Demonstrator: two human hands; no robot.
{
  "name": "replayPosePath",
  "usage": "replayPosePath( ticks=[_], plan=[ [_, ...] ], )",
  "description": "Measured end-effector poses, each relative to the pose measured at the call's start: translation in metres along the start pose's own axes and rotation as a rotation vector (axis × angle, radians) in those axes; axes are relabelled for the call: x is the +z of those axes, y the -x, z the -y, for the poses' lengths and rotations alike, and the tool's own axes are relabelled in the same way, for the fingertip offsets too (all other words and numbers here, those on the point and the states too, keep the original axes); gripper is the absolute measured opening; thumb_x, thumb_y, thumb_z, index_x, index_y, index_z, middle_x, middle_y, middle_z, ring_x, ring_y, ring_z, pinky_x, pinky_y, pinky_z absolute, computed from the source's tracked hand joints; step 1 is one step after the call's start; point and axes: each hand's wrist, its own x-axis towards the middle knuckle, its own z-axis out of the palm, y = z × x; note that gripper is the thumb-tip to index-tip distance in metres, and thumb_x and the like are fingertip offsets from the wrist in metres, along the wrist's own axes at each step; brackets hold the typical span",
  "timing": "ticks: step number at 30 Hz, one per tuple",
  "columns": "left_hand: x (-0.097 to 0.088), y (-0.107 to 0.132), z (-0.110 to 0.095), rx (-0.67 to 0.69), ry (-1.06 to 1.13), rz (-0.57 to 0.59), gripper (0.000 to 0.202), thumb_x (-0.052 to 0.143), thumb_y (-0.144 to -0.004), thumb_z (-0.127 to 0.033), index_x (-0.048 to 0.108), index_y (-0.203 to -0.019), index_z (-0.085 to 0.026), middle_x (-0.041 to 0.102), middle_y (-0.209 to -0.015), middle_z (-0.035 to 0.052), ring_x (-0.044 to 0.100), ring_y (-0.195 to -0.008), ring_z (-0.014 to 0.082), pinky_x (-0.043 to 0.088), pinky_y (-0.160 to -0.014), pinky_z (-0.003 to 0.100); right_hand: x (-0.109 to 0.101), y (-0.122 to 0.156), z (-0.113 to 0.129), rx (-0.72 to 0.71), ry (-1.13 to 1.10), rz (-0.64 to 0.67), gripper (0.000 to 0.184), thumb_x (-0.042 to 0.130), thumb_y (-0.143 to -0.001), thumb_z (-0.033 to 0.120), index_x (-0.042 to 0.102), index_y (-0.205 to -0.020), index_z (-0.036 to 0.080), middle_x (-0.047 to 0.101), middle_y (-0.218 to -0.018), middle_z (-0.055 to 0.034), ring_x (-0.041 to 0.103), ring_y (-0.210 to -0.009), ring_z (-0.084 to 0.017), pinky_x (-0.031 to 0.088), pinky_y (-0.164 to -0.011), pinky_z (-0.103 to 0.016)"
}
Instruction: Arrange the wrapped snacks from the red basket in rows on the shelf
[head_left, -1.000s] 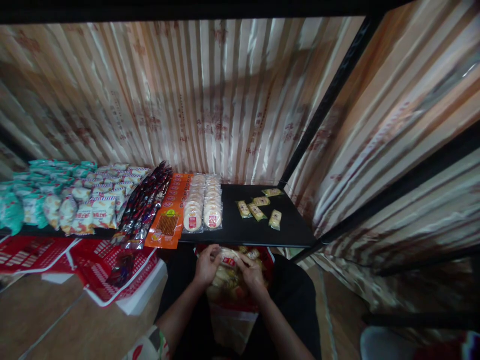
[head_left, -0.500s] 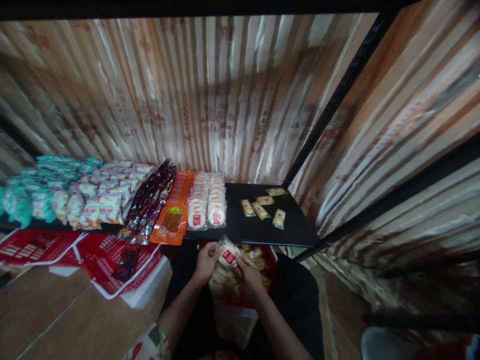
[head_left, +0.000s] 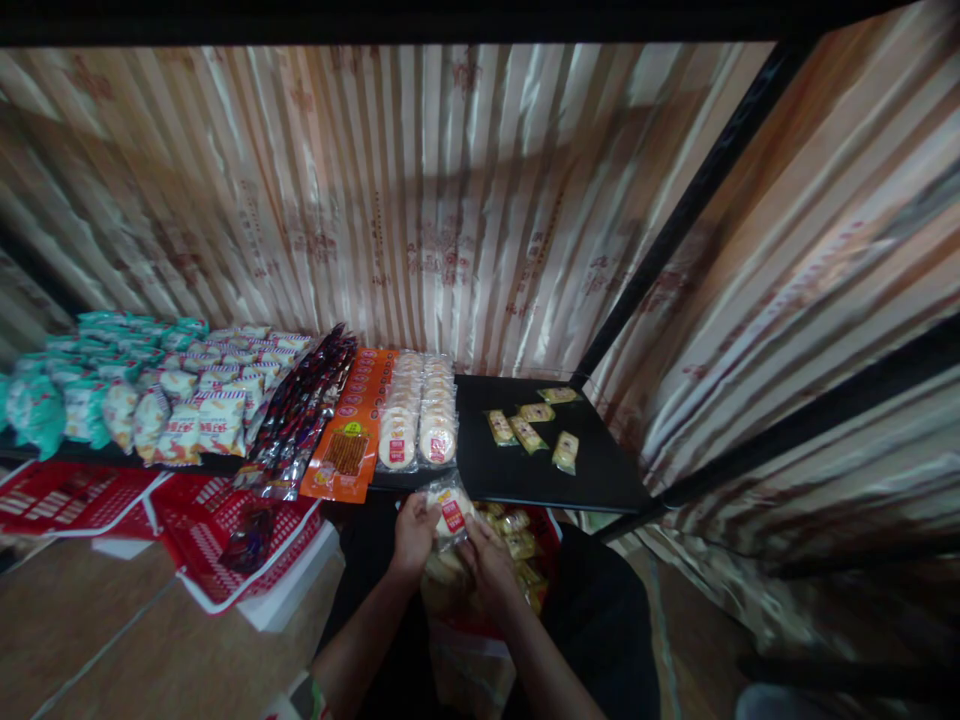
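Observation:
Between my two hands is a clear packet of round white rice crackers [head_left: 452, 512] with a red label. My left hand [head_left: 417, 533] grips its left edge, thumb on top. On its lower right side, my right hand [head_left: 486, 556] is closed on the same packet. Directly below sits a red basket [head_left: 553, 545] between my knees, holding more cracker packets and small yellow-wrapped snacks [head_left: 523, 546]. On the shelf just ahead stand two rows of like rice cracker packets [head_left: 417, 415], their labels facing me.
On the black shelf [head_left: 480, 478], several yellow packets [head_left: 527, 434] lie scattered at right. Leftward are orange bags [head_left: 345, 440], dark shiny packets [head_left: 300, 415], white bags [head_left: 199, 410] and teal bags [head_left: 82, 390]. Red baskets [head_left: 247, 540] stand below left. A black post [head_left: 675, 215] rises at right.
Both hands still hold the cracker packet, which now sits more upright with its label facing me. The view has shifted slightly, so the shelf appears a little lower.

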Motion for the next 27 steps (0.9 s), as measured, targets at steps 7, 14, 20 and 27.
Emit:
replayPosePath(
  ticks=[7, 14, 20, 27],
  plan=[
    [-0.003, -0.007, -0.023, 0.175, -0.266, 0.075, 0.021, 0.053, -0.072, -0.028, 0.055, -0.089, -0.015, 0.063, -0.075, 0.0009, 0.057, -0.064, 0.0103, 0.045, -0.059, 0.02, -0.001, -0.018, 0.011, 0.083, -0.172, -0.049, 0.049, 0.062, -0.063, 0.045, 0.058, -0.104, 0.017, 0.068, -0.093, -0.0092, 0.064, -0.081, -0.022, 0.051, -0.074, -0.036],
    [0.0, -0.015, -0.048, 0.288, -0.57, 0.053, 0.019, 0.049, -0.075, -0.026, 0.057, -0.09, -0.016, 0.063, -0.078, 0.0005, 0.058, -0.07, 0.0114, 0.045, -0.065, 0.021, -0.009, -0.043, 0.032, -0.03, 0.061, -0.008, 0.041, 0.061, -0.064, 0.043, 0.064, -0.096, 0.017, 0.068, -0.086, -0.0065, 0.061, -0.075, -0.02, 0.049, -0.069, -0.032],
    [0.007, -0.026, -0.054, 0.31, -0.572, -0.02, 0.03, 0.048, -0.077, -0.027, 0.054, -0.104, -0.015, 0.064, -0.089, 0.0054, 0.059, -0.073, 0.013, 0.048, -0.07, 0.026, -0.001, -0.059, 0.052, -0.027, -0.002, 0.028, 0.034, 0.059, -0.065, 0.042, 0.063, -0.088, 0.017, 0.066, -0.083, -0.0054, 0.06, -0.076, -0.019, 0.047, -0.071, -0.031],
    [0.001, -0.026, -0.03, 0.542, -0.689, -0.139, 0.041, 0.041, -0.08, -0.021, 0.043, -0.121, -0.015, 0.05, -0.121, 0.0121, 0.05, -0.109, 0.0179, 0.047, -0.087, 0.033, 0.008, -0.077, 0.048, 0.004, -0.053, 0.05, 0.028, 0.058, -0.063, 0.042, 0.061, -0.077, 0.018, 0.066, -0.075, -0.0041, 0.06, -0.07, -0.018, 0.046, -0.07, -0.03]
  ],
)
